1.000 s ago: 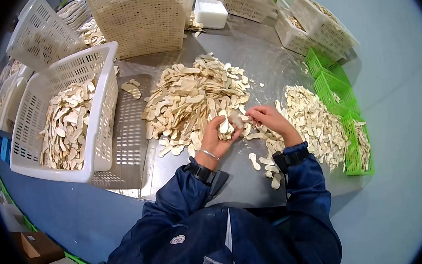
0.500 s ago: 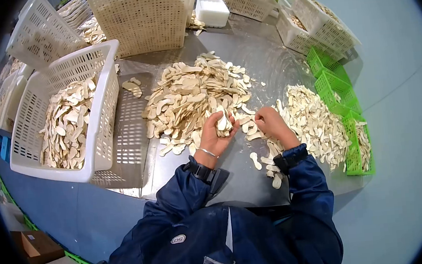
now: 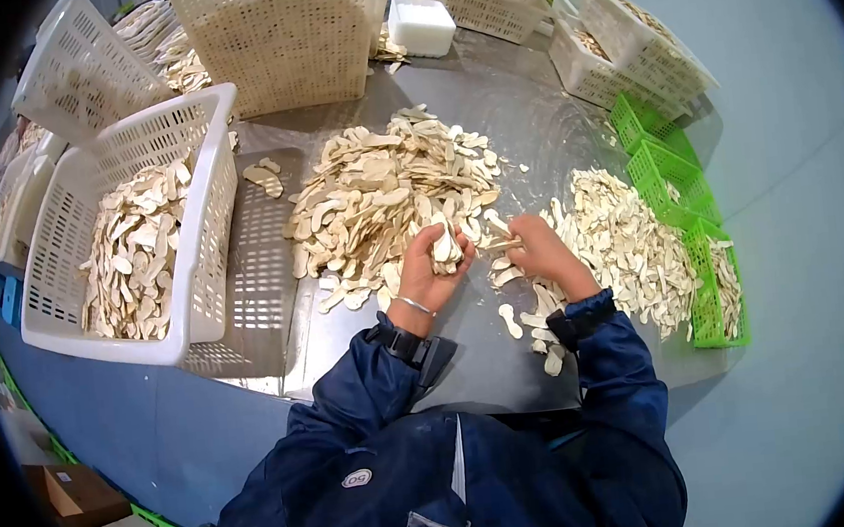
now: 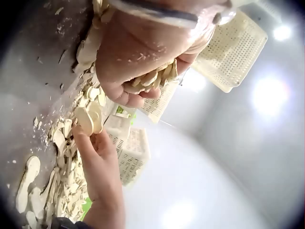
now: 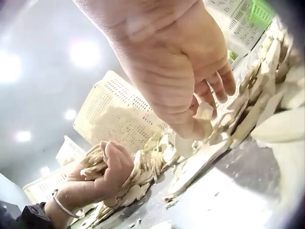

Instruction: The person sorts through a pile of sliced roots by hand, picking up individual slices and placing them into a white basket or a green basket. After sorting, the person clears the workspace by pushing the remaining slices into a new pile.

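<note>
In the head view, my left hand [image 3: 424,275] is palm up, its fingers curled round a small bundle of pale dried slices [image 3: 447,250], some shaped like mushroom sections. The left wrist view shows those bundled slices [image 4: 151,78] stacked against the palm. A little to the right, my right hand [image 3: 545,253] pinches pale slices [image 4: 86,120] between thumb and fingers, low over the table. A large heap of the same slices [image 3: 366,193] lies just beyond the left hand. To the right of the right hand spreads a second heap of smaller, whiter slices [image 3: 632,255].
A white perforated basket [image 3: 205,282] partly filled with slices stands at the left. Taller white crates [image 3: 282,45] and a small white tub [image 3: 422,26] stand at the back. Green baskets [image 3: 671,181] line the table's right edge. Loose slices [image 3: 549,338] lie near the front.
My right hand drew back from beside the left hand to the right, and pale slices now show at its fingertips. The left hand keeps its bundle in nearly the same place.
</note>
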### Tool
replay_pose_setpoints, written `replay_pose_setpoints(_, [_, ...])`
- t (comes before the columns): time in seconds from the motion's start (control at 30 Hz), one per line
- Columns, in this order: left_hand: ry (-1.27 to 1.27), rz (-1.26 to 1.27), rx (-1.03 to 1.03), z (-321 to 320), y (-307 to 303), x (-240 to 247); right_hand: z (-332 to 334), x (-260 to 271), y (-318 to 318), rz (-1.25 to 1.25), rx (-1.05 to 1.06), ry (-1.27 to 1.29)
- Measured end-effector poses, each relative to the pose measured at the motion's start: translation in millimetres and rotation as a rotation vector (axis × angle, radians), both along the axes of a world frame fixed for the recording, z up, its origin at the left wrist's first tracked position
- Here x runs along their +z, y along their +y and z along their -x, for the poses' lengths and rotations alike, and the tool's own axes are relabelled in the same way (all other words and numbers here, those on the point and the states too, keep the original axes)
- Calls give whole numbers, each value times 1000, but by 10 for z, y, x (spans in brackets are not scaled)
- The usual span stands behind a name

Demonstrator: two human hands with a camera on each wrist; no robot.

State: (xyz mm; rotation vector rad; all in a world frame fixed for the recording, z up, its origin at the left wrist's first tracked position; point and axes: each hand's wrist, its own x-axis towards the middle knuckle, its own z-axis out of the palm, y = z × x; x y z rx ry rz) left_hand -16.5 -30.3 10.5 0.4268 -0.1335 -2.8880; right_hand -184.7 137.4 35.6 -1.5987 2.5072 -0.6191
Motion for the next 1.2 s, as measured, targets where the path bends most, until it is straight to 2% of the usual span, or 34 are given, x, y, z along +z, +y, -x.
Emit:
replay_pose_setpoints(0.07, [-11,-4,12,7,2,-1,49,64,88,-102,-96,-42])
replay_pose_setpoints(0.17, [-21,2,19,10,16,11,15,149,203,-20,-277,-262])
replay_pose_setpoints(0.2, [-24,6,13,-2,22,36,9,146,220,27,-296,-316])
replay_pose_setpoints(0.33, [37,-31,-41,-26,-6,4,61,174,261,-37,-309,-369])
replay_pose_setpoints(0.53, [18,-37,-24,10,8,-59,-4,211,275,136,-415,-748])
replay_pose_setpoints(0.63, [-4,-57,-15,15,18,-60,115,109,352,130,-404,-618])
replay_pose_setpoints(0.73, [-17,-44,-10,0,23,-27,163,75,391,221,-376,-751])
replay_pose_setpoints(0.83, [-8,-58,-28,14,7,-66,161,63,398,301,-410,-756])
replay_pose_setpoints(0.97, [-13,-43,-31,4,15,-47,226,-41,445,68,-410,-472])
replay_pose_setpoints(1.07, [-31,-44,-19,7,20,-49,-55,176,349,-140,-415,-311])
replay_pose_setpoints(1.2, [-22,-57,-14,14,29,-59,-288,249,203,-264,-405,-90])
